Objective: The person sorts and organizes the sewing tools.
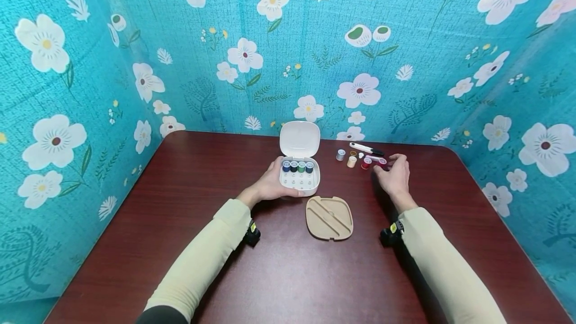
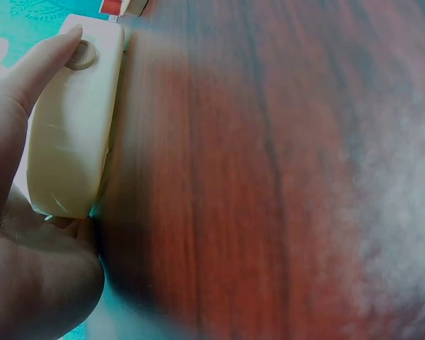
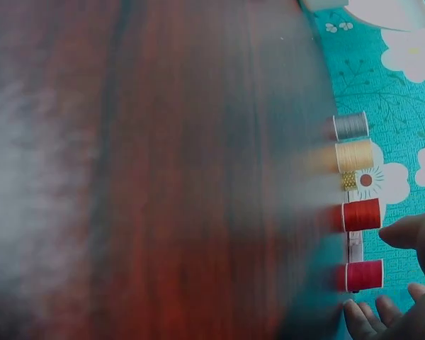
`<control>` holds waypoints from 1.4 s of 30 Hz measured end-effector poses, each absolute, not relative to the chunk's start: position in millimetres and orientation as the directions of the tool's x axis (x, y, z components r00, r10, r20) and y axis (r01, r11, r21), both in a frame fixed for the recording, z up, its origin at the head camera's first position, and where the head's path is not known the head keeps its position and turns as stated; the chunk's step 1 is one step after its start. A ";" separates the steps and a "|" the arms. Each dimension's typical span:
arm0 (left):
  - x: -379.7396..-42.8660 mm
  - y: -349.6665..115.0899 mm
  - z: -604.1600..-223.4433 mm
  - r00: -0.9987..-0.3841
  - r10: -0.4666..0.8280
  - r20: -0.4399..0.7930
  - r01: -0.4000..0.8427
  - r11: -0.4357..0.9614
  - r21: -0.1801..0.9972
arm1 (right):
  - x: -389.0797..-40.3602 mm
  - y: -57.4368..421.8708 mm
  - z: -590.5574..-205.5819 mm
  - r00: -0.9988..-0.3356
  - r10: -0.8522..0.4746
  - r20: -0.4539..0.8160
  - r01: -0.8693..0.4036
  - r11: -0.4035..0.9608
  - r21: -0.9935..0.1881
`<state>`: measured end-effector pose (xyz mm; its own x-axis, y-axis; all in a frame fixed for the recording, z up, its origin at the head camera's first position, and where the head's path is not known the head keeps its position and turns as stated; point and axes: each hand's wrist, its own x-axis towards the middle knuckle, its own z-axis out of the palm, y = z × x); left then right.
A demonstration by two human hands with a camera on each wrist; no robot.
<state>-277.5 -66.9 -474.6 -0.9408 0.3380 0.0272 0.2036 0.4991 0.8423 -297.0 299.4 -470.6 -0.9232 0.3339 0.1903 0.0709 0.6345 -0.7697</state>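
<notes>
In the head view my left hand grips the left side of an open white sewing box, its lid tipped up behind. The left wrist view shows the thumb by a round knob on the box's side. A row of dark blue and green thread spools stands on pegs in the box; front pegs are bare. My right hand reaches around a crimson thread spool, thumb and fingers spread on either side, with gaps in the right wrist view. A red spool stands beside it.
Grey and cream spools stand further left, near a gold thimble. Behind them lie a slim white-and-black tool and a pale strip. A beige tray with slanting ridges lies in front of the box.
</notes>
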 end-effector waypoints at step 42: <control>-276.5 -66.3 -473.7 -0.944 0.330 0.027 0.201 0.507 0.838 | -291.9 301.7 -468.9 -0.962 0.273 0.017 0.106 0.429 -0.897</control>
